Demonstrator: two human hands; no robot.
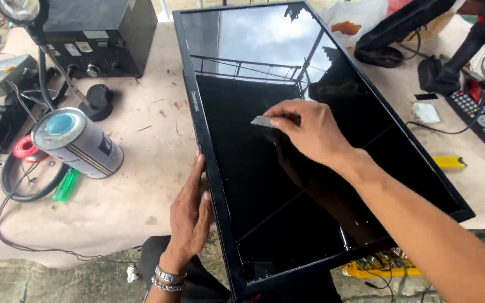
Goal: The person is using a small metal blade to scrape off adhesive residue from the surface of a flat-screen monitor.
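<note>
While the left hand (189,216) grips the flat-screen television (310,185) by its near-left bezel, fingers pressed together, the right hand (310,132) pinches a small grey blade (262,121) flat against the glass; shallow angle and steady bracing advisable.

an electronics repair workshop: flat screen (310,140), solder spool (26,147), remote control (484,123).

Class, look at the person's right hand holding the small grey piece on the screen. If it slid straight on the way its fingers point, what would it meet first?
The right hand points left across the flat screen panel. Past the small grey piece, it would likely meet the panel's raised black left frame edge first; its height is hard to judge.
</note>
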